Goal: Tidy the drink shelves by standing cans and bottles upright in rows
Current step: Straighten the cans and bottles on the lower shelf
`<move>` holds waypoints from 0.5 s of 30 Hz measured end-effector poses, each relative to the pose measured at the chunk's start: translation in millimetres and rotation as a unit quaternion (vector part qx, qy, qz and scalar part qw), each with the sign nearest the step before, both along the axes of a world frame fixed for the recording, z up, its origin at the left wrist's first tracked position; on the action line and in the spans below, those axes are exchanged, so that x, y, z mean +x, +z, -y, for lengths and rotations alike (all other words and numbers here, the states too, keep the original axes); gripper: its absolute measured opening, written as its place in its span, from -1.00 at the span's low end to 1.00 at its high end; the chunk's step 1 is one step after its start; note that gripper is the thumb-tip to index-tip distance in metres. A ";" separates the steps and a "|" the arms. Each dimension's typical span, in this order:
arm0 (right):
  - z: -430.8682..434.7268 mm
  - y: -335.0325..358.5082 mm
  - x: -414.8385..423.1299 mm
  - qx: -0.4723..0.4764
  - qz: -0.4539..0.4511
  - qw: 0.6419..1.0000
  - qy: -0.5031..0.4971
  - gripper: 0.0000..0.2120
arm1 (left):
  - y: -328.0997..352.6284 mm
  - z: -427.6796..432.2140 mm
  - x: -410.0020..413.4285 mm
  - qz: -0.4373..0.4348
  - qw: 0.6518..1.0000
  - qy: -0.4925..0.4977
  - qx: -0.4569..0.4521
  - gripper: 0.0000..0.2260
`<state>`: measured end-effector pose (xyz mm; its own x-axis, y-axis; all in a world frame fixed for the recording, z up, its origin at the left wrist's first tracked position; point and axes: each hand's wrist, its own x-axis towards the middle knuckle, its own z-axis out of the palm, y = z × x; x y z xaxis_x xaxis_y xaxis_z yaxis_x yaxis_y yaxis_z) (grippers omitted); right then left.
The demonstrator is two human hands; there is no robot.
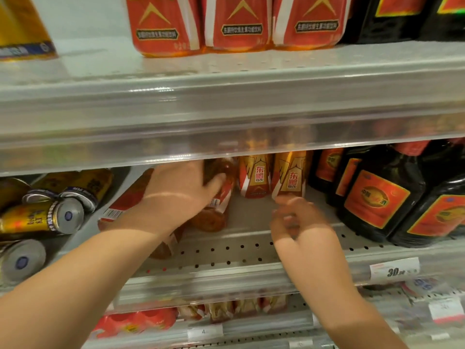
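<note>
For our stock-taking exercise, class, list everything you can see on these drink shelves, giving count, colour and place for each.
upright bottles: two, red-and-gold labels, middle shelf, centre back
tilted bottle: one, amber with a red-and-white label, middle shelf, in the left hand
lying bottle: at least one, red label, behind the left wrist
cans: at least four, gold, on their sides, middle shelf left
jugs: at least three, dark with orange labels, middle shelf right
top-shelf bottles: three, red labels, upper shelf centre
price tag: one, white, shelf edge right
left hand: grips the tilted bottle
right hand: blurred, near an upright bottle's base; grip unclear
</note>
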<state>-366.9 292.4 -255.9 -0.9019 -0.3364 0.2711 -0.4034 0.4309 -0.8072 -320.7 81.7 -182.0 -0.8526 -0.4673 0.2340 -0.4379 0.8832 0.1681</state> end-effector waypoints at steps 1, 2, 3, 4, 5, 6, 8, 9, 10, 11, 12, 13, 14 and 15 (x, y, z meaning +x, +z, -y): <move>10.4 2.2 2.4 -0.018 0.037 0.999 0.012 -0.80 | 1.4 8.1 12.9 -0.008 1.000 0.015 -0.004 -0.58; 22.6 4.8 1.2 -0.030 0.074 0.997 0.018 -0.84 | 2.5 15.5 25.6 -0.007 1.000 0.026 0.000 -0.57; 35.7 8.1 -2.3 -0.022 0.105 0.994 0.023 -0.85 | 3.7 21.0 36.9 0.010 0.999 0.038 0.004 -0.52; 48.8 12.2 -6.2 0.012 0.127 0.991 0.028 -0.82 | 3.5 24.7 46.5 0.042 0.998 0.053 0.005 -0.45; 60.6 14.8 -8.6 0.054 0.145 0.987 0.035 -0.71 | 2.3 25.7 54.6 0.074 0.995 0.065 0.001 -0.39; 70.4 15.9 -9.7 0.084 0.165 0.982 0.038 -0.60 | -0.1 23.7 61.1 0.095 0.993 0.069 -0.011 -0.36; 87.0 16.8 -10.2 0.091 0.218 0.971 0.041 -0.37 | -5.6 17.4 69.5 0.120 0.989 0.058 -0.058 -0.34; 94.4 18.7 -9.2 0.078 0.241 0.966 0.041 -0.27 | -8.1 15.9 71.8 0.131 0.987 0.051 -0.081 -0.32; 101.3 22.0 -7.5 0.069 0.257 0.963 0.042 -0.17 | -8.9 15.4 73.2 0.142 0.984 0.048 -0.096 -0.30; 107.5 26.1 -5.9 0.074 0.264 0.961 0.044 -0.12 | -8.1 15.8 73.5 0.154 0.982 0.044 -0.104 -0.28; 112.7 29.4 -5.3 0.094 0.258 0.960 0.049 -0.12 | -6.3 16.3 73.6 0.165 0.980 0.039 -0.106 -0.27; 116.4 31.9 -4.8 0.118 0.248 0.960 0.050 -0.15 | -3.6 16.5 74.6 0.174 0.979 0.030 -0.101 -0.27; 118.2 33.6 -4.1 0.135 0.239 0.960 0.049 -0.19 | -1.0 16.9 76.2 0.182 0.979 0.022 -0.090 -0.26; 118.0 33.9 -2.8 0.142 0.238 0.960 0.051 -0.22 | 1.3 17.5 79.0 0.187 0.979 0.016 -0.078 -0.26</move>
